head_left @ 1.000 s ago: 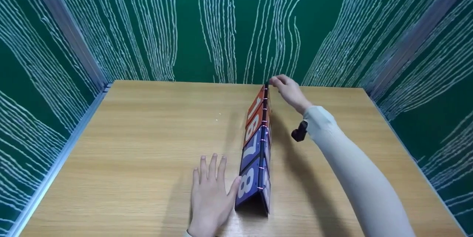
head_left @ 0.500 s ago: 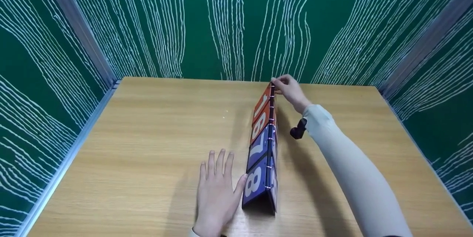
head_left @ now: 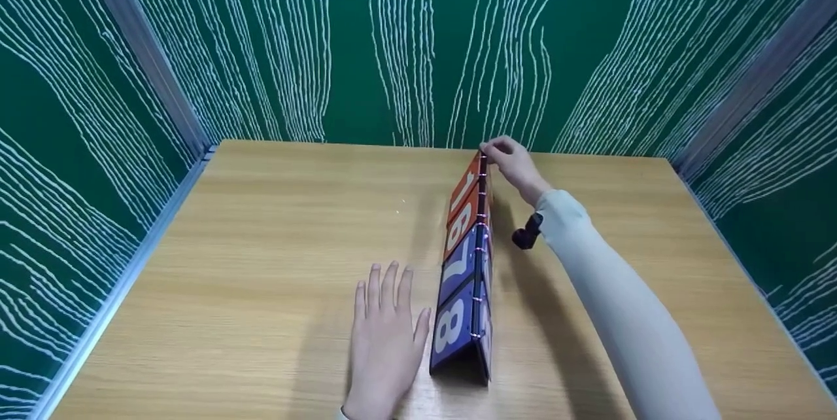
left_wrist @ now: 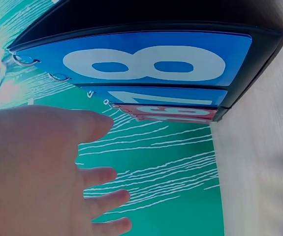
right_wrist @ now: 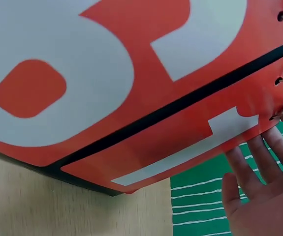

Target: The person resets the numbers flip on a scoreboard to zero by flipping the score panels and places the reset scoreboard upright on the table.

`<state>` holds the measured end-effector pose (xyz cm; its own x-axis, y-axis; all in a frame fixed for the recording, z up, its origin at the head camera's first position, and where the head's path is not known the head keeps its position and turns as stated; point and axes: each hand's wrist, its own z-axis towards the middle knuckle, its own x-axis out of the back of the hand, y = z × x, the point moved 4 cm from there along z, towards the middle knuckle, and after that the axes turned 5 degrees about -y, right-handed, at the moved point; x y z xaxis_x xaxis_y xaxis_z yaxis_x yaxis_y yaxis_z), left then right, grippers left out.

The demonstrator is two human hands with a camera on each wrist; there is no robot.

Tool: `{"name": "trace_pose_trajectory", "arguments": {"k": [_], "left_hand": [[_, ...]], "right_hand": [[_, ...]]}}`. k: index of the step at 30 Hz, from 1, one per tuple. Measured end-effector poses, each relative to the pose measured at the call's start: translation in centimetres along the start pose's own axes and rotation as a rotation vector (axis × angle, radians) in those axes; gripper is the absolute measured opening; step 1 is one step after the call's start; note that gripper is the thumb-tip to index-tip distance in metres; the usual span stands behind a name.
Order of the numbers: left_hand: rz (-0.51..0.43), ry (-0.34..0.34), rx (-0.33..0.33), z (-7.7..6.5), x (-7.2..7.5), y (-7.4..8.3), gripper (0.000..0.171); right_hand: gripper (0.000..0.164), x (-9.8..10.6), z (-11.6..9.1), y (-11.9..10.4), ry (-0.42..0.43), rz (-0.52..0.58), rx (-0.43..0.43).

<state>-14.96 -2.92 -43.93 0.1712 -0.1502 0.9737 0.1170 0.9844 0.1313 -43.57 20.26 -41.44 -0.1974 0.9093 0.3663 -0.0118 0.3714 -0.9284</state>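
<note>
A tabletop flip scoreboard (head_left: 458,263) stands like a tent on the table, its ridge of rings running away from me. Its left face reads 1 and 6 on orange cards, then 7 and 8 on blue ones. My left hand (head_left: 386,348) is beside the near end, fingers straight, thumb close to the card with the 8 (left_wrist: 146,61). Thumb and fingers of my right hand (head_left: 513,161) pinch the far top corner. In the right wrist view, the fingertips go behind the end orange card (right_wrist: 180,152), with the thumb by a ring.
The wooden table (head_left: 261,243) extends to both sides of the scoreboard. Green walls (head_left: 366,47) with white wavy lines enclose it at the back and sides. A small black device (head_left: 528,231) hangs at the right sleeve.
The right hand has shifted from beside the far corner to pinching it. My left thumb has drawn slightly away from the scoreboard's near face. The head view has shifted a little.
</note>
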Motion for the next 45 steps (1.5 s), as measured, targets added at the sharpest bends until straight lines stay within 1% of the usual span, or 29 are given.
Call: {"name": "trace_pose_trajectory", "arguments": {"k": [4,9,12,15,18,21,23,26,29,31,33,36,39,45], "left_hand": [[0.022,0.008,-0.012,0.0,-0.1,0.3,0.066],[0.066,0.017,-0.061,0.0,-0.4,1.1,0.066],[0.068,0.008,-0.09,0.0,-0.5,1.6,0.064],[0.063,0.007,-0.132,0.0,-0.4,1.7,0.061],[0.041,-0.007,-0.194,0.2,0.1,1.5,0.056],[-0.035,-0.049,-0.271,0.8,0.6,1.0,0.051],[-0.113,-0.11,-0.317,1.5,0.9,0.5,0.051],[-0.273,-0.246,-0.366,2.8,0.8,-0.3,0.056],[-0.417,-0.39,-0.398,3.8,0.1,-1.0,0.068],[-0.483,-0.444,-0.431,4.1,-0.6,-1.3,0.078],[-0.513,-0.462,-0.464,4.2,-1.2,-1.5,0.09],[-0.527,-0.454,-0.496,4.0,-1.9,-1.7,0.102],[-0.529,-0.442,-0.504,3.8,-2.3,-1.9,0.108],[-0.521,-0.438,-0.5,3.2,-2.9,-1.7,0.114]], "right_hand": [[0.038,0.4,0.0,0.1,-0.002,-0.015,-0.014],[0.043,1.0,-0.2,0.3,0.015,-0.021,-0.022],[0.045,1.0,-0.3,0.5,0.019,-0.019,-0.034],[0.044,0.9,-0.4,0.6,0.019,-0.018,-0.03],[0.042,0.9,-0.3,0.4,0.034,-0.014,-0.019],[0.042,0.8,-0.2,0.2,0.048,-0.011,-0.012],[0.042,0.7,-0.2,0.1,0.05,-0.009,-0.009],[0.042,0.6,-0.1,0.0,0.054,-0.01,-0.002],[0.04,0.5,-0.1,0.1,0.053,-0.014,0.005],[0.039,0.4,-0.1,0.1,0.049,-0.02,0.01],[0.039,0.2,-0.1,0.2,0.041,-0.028,0.014],[0.041,0.0,-0.1,0.1,0.034,-0.041,0.021],[0.042,-0.2,-0.1,0.0,0.032,-0.05,0.021],[0.041,-0.2,-0.2,0.0,0.041,-0.042,0.023]]}}
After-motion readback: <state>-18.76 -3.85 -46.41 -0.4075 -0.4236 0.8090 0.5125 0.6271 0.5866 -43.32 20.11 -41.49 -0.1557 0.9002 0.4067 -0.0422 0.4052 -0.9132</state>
